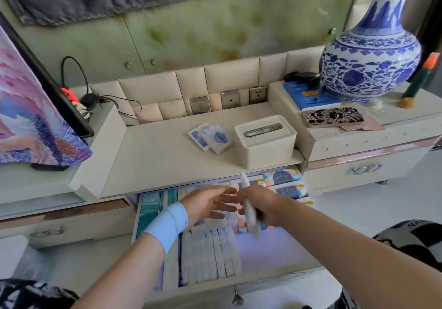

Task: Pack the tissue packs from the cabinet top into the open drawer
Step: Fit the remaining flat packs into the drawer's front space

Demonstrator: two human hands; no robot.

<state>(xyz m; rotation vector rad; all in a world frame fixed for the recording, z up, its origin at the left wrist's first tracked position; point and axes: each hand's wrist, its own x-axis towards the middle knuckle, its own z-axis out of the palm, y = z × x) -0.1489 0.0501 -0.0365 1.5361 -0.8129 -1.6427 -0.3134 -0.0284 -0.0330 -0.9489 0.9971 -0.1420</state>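
Over the open drawer (275, 256), the right grip (265, 205) pinches a tissue pack (246, 186) edge-on; the left grip (208, 204) hangs open. Soft, light, likely slippery: best held across its faces.

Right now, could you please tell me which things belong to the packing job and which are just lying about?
Job: tissue pack gripped by right hand; loose packs on cabinet top; open drawer.
Lying about: tissue box; vase; phone; blue booklet.
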